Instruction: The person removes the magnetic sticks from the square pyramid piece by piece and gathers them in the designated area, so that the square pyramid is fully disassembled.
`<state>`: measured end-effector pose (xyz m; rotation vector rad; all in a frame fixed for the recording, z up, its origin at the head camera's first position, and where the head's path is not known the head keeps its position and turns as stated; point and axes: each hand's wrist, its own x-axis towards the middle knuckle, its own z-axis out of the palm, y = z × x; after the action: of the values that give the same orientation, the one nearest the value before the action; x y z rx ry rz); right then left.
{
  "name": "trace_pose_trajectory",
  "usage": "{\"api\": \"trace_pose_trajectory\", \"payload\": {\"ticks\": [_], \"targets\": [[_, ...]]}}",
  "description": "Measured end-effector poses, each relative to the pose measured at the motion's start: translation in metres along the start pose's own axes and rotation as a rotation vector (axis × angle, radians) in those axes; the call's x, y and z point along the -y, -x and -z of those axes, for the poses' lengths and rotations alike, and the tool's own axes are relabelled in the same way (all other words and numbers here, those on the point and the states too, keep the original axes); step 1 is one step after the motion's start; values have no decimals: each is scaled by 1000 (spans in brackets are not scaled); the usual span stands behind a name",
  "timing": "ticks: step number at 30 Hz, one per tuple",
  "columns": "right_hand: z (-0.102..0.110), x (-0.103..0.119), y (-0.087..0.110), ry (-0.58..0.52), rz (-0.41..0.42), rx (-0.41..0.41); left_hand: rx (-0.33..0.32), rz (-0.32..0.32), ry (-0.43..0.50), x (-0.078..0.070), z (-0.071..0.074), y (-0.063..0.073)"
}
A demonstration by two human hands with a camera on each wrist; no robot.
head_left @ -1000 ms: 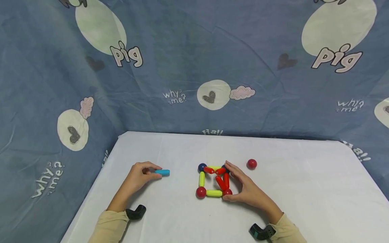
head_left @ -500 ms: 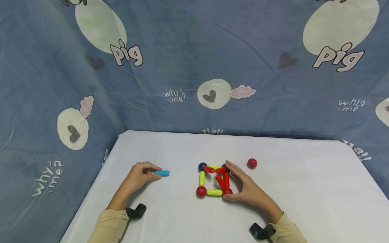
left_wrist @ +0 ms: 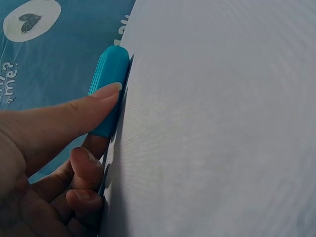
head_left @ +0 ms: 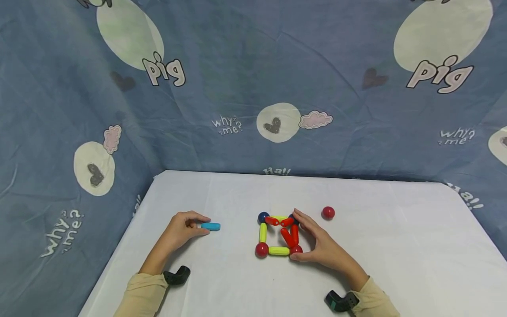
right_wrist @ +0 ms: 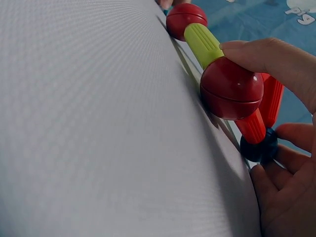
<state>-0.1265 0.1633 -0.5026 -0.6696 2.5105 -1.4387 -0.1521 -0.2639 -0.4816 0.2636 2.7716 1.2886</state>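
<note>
My left hand [head_left: 181,229] pinches a light blue magnetic rod [head_left: 211,226] between thumb and fingertips, low over the white table. In the left wrist view the thumb lies along the grooved blue rod [left_wrist: 110,66]. A square frame of balls and rods [head_left: 279,251] lies to its right. Three of its sides are yellow-green rods and the right one is red. My right hand [head_left: 326,246] grips the frame's right side. Its thumb is on the near red ball [right_wrist: 232,89] and its fingers touch the far dark blue ball [right_wrist: 259,145]. Several red rods [head_left: 287,237] lean inward from the corners.
A loose red ball [head_left: 328,213] sits on the white table [head_left: 396,246], behind and right of the frame. Beyond the table's back edge hangs a blue printed cloth [head_left: 222,88]. Dark devices [head_left: 177,276] are worn on both wrists.
The blue rod has shifted and tilted very slightly in my left fingertips. My right hand and the frame stay where they were.
</note>
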Motion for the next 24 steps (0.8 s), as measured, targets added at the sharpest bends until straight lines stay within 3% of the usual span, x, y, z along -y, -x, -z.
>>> {"api": "trace_pose_trajectory", "payload": {"ticks": [24], "targets": [[-1,0,0,-2,14,-6,33,56,29,-3,0,1]]}}
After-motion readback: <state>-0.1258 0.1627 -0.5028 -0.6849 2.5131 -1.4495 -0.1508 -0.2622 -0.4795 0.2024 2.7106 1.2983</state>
